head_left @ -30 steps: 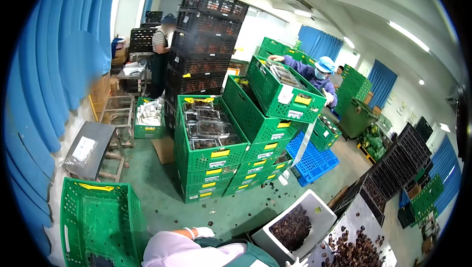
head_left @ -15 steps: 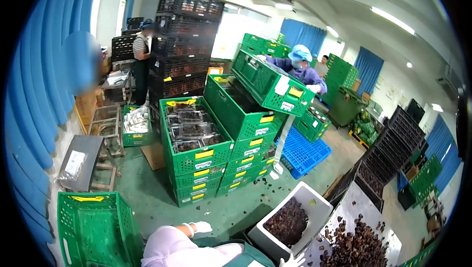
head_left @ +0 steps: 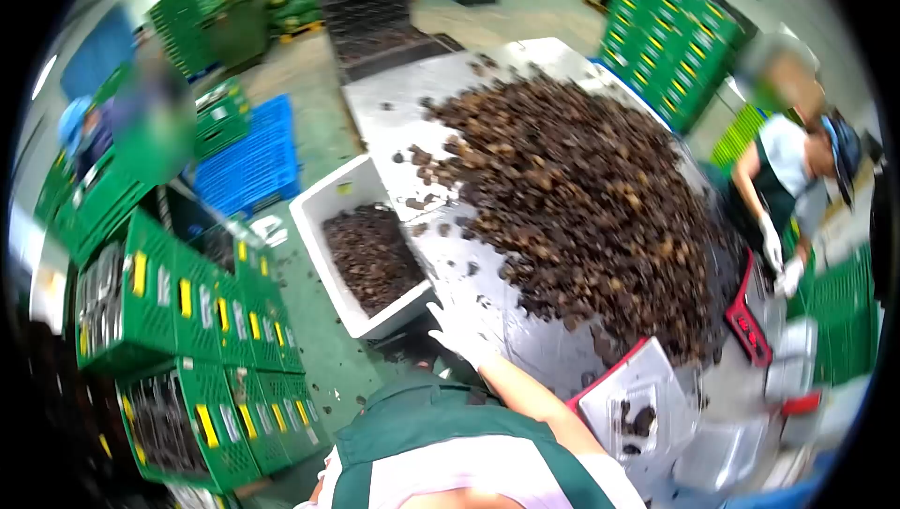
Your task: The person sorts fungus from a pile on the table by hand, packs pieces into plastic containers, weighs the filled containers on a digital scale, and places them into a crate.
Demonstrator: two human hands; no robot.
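My right hand (head_left: 459,329), in a white glove, is at the near left edge of the metal table (head_left: 389,97). Its fingers are spread and hold nothing. Just left of it stands a white foam box (head_left: 319,214) partly filled with small dark brown pieces (head_left: 373,261). A large heap of similar dark pieces (head_left: 572,209) covers much of the table; I cannot make out their exact kind. Right of my forearm, a clear plastic tray (head_left: 661,406) with a few dark pieces lies on a red-edged scale (head_left: 605,385). My left hand is out of view.
Stacked green crates (head_left: 220,321) with packed trays stand on the left, a blue pallet (head_left: 248,157) behind them. Across the table a co-worker (head_left: 792,172) in white gloves works beside a second red scale (head_left: 748,331). More green crates (head_left: 666,36) stand at the back right.
The view has swung right and down, from the crate stacks to the table with its heap. My left hand has left the view. My right hand now shows fully, spread at the table edge.
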